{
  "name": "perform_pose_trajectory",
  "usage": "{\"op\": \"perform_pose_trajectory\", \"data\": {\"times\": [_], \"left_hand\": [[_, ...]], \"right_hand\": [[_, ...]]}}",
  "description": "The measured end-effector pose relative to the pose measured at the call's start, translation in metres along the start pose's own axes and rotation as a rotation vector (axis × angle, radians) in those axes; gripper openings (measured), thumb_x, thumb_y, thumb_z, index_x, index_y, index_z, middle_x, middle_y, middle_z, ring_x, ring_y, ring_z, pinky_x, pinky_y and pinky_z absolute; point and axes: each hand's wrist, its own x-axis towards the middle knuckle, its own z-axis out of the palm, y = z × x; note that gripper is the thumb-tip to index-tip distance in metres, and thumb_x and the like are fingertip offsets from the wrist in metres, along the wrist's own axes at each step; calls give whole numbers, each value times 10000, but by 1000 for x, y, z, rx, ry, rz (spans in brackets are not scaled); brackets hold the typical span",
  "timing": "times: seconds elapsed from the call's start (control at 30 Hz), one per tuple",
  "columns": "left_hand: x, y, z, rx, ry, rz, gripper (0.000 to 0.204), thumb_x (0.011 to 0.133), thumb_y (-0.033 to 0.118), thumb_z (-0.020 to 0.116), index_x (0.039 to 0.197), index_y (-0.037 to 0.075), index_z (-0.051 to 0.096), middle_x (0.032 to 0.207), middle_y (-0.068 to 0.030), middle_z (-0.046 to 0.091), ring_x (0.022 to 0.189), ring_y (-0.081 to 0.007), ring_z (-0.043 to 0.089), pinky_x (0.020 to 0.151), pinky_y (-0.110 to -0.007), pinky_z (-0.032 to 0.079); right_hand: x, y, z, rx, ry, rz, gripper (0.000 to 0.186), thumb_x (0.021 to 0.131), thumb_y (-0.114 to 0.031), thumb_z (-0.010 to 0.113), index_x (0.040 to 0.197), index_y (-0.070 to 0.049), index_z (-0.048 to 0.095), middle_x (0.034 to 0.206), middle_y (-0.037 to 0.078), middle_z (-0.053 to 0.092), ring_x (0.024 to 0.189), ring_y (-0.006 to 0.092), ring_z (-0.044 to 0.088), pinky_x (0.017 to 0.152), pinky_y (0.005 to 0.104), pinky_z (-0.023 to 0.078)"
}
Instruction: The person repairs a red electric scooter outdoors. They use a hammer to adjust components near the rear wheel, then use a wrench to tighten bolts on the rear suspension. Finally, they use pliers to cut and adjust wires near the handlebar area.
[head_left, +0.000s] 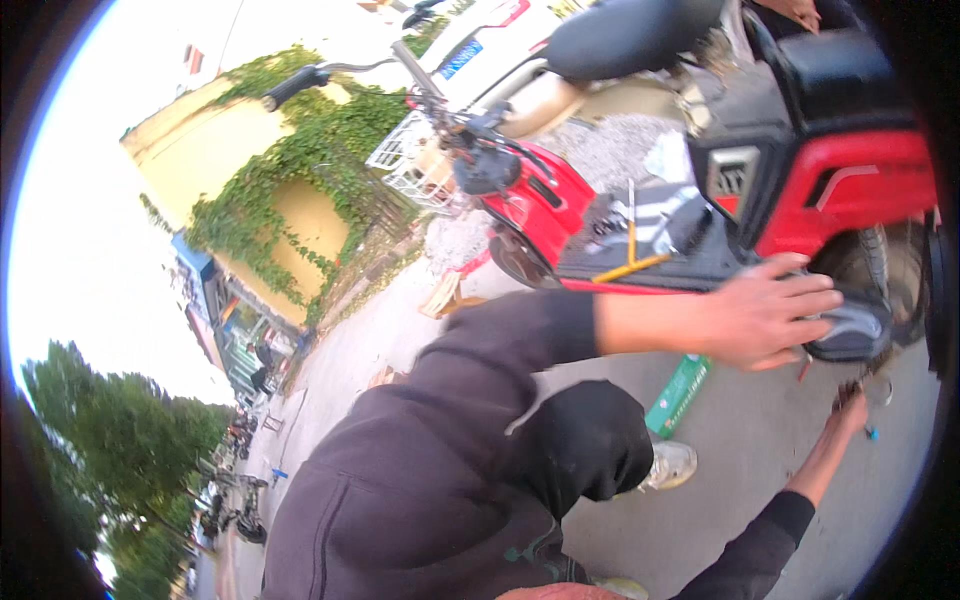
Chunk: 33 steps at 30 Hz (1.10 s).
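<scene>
My left hand (770, 312) lies with fingers spread on a black housing (850, 330) beside the rear wheel (845, 263) of a red electric scooter (850, 195). Below it, my right hand (848, 410) is closed around something beside the housing's underside, too small to make out; a small blue piece and some metal show next to that hand. Yellow-handled tools (625, 268) lie on the scooter's black footboard (590, 255) with some small dark items. A green box (678, 395) is on the pavement below the scooter, near my shoe (672, 463).
Another person's hand (800, 12) shows at the top right. Behind are another light scooter (540, 105), a white wire basket (410, 160), gravel (595, 140) and an ivy-covered yellow wall (310, 225). Parked two-wheelers (240, 500) and trees (90, 440) stand along the left.
</scene>
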Motion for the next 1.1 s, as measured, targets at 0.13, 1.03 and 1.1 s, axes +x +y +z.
{"op": "perform_pose_trajectory", "data": {"times": [0.13,1.03,1.1], "left_hand": [[-79,-53,-230,702,-13,-176,398,726,153,687,1119,92,684,1368,-154,566,1279,-364,528,1001,-522,432],[-38,97,-66,-342,-966,18,405,844,307,747,1137,52,634,1040,-113,654,974,-282,646,878,-397,488],[-37,98,-58,-356,-1065,35,409,846,313,746,1140,50,637,1016,-109,649,974,-277,642,880,-397,486]], "right_hand": [[23,-21,-30,12,-3,8,230,949,-280,629,1086,-117,714,1009,0,740,881,172,707,667,279,431],[-91,-50,55,56,51,66,177,1019,-202,578,1018,-58,681,909,61,728,720,190,677,610,334,501],[-101,-45,70,241,15,86,200,1037,-203,551,1078,-30,644,1004,96,729,775,219,689,645,352,531]]}}
